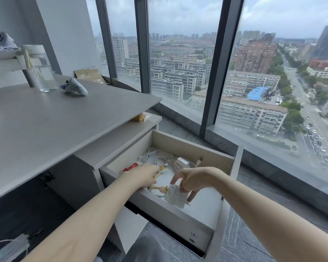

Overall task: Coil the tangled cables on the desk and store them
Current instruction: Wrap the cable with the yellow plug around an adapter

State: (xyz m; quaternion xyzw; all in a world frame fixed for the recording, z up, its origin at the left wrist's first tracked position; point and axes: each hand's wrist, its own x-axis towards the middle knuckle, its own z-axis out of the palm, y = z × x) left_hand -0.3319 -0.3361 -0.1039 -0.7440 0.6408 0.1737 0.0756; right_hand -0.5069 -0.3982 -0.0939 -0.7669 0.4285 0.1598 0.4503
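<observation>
An open drawer [189, 146] under the grey desk [51, 120] holds coiled white cables [159, 159], a white charger brick [183, 162] and a red cable [130, 166]. Both my hands are inside the drawer. My left hand [143, 175] rests over a cable with orange and pale green parts [162, 170], fingers curled on it. My right hand [190, 179] pinches a white power adapter [175, 196] near the drawer's front wall, with a yellowish cable [159, 188] leading from it toward my left hand.
On the desk stand a glass water jug [40, 72] and a white controller-like object [77, 87]. A yellow packet [141, 116] lies on the cabinet top under the desk edge. Tall windows and a sill run close to the right of the drawer.
</observation>
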